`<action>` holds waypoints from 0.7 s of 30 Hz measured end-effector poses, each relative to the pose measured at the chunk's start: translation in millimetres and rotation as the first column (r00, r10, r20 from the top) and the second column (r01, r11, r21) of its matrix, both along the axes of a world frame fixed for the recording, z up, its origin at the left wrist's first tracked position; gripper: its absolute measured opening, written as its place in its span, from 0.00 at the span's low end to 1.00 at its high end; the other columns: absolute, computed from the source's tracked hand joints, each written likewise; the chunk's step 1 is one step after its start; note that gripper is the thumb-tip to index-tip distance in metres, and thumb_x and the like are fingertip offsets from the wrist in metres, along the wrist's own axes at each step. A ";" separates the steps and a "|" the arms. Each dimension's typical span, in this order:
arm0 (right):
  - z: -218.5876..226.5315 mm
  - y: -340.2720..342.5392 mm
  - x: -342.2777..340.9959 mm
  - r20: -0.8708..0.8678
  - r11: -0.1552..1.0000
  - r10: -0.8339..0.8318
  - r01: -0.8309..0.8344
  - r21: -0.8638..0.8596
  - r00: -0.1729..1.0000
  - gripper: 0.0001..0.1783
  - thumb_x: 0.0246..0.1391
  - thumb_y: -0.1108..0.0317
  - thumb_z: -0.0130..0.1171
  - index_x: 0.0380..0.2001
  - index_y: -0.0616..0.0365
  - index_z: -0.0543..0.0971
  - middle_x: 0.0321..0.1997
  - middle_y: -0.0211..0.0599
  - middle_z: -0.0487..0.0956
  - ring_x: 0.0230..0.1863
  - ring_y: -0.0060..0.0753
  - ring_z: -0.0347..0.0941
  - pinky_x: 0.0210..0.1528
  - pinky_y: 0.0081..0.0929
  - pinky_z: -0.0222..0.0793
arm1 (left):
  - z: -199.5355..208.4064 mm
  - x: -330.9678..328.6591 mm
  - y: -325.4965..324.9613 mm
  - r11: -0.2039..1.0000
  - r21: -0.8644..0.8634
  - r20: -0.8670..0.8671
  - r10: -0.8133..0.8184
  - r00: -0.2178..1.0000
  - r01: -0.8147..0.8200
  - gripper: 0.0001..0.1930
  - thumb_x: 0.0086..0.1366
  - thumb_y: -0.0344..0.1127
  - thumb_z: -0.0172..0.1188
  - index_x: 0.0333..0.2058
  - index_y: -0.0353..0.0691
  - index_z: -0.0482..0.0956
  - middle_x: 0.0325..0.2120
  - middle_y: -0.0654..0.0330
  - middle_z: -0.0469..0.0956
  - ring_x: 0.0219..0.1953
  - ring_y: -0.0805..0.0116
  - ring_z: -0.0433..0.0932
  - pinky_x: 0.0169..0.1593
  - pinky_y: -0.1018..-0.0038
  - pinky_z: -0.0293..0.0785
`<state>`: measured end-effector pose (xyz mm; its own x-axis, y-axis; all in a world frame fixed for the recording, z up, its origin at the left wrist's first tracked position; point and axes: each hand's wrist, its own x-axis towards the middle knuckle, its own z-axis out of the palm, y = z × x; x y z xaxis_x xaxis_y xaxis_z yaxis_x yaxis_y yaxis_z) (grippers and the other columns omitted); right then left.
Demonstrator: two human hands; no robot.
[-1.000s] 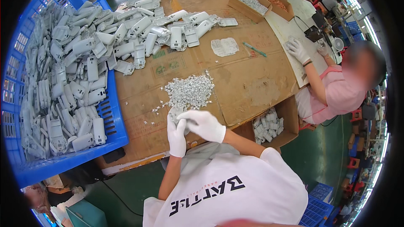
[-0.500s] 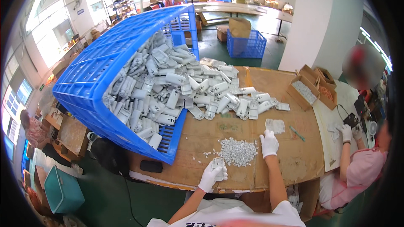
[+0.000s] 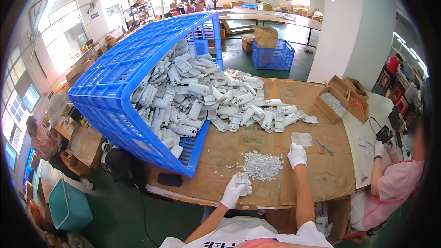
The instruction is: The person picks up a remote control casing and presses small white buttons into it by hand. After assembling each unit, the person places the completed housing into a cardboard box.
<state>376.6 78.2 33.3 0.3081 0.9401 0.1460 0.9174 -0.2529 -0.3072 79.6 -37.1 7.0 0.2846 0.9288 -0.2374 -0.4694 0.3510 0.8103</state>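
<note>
My left hand (image 3: pixel 234 192), in a white glove, is closed around a white plastic housing (image 3: pixel 241 180) at the near edge of the table. Just beyond it lies a loose heap of small pale parts (image 3: pixel 262 166). My right hand (image 3: pixel 297 155), gloved too, is on the cardboard-covered table right of the heap, its fingers drawn together. Anything between those fingers is too small to make out. A shallow clear tray or bag (image 3: pixel 302 139) lies right beyond its fingertips. Many similar white housings (image 3: pixel 198 88) spill onto the table from a tipped blue crate (image 3: pixel 102 80).
A teal pen (image 3: pixel 325 147) lies right of the clear tray. Small cardboard boxes (image 3: pixel 331 105) of parts stand at the far right. A co-worker in pink (image 3: pixel 390 181) works at the right with gloved hands. A dark flat case (image 3: pixel 170 179) rests near the crate.
The whole view has shifted slightly. My right hand has moved a little toward the clear tray. My left hand keeps hold of the housing, which sits at a slightly different angle.
</note>
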 end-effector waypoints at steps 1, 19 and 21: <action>0.2 -0.8 -0.5 0.004 1.000 -0.011 0.011 -0.016 1.000 0.04 0.51 0.74 0.56 0.32 0.56 0.76 0.36 0.53 0.78 0.39 0.61 0.78 0.42 0.50 0.75 | 1.6 1.2 -2.6 1.000 0.010 -0.010 0.006 1.000 -0.006 0.18 0.67 0.24 0.50 0.55 0.38 0.66 0.40 0.53 0.78 0.37 0.64 0.82 0.42 0.66 0.84; 0.1 -18.5 2.2 0.024 0.996 0.061 -0.062 0.069 0.998 0.08 0.52 0.66 0.64 0.29 0.57 0.77 0.35 0.50 0.79 0.39 0.56 0.79 0.42 0.47 0.76 | 7.9 8.3 -10.6 0.992 0.067 -0.142 0.118 0.983 -0.109 0.14 0.67 0.23 0.52 0.51 0.34 0.67 0.37 0.54 0.79 0.34 0.63 0.84 0.36 0.66 0.86; -7.0 -11.3 9.6 0.065 0.994 0.083 -0.087 0.061 0.994 0.09 0.51 0.65 0.65 0.28 0.58 0.78 0.34 0.51 0.80 0.39 0.56 0.79 0.42 0.47 0.76 | 12.1 11.2 -17.3 0.988 0.073 -0.157 0.144 0.977 -0.134 0.14 0.67 0.23 0.52 0.51 0.34 0.67 0.36 0.54 0.79 0.32 0.64 0.84 0.35 0.67 0.86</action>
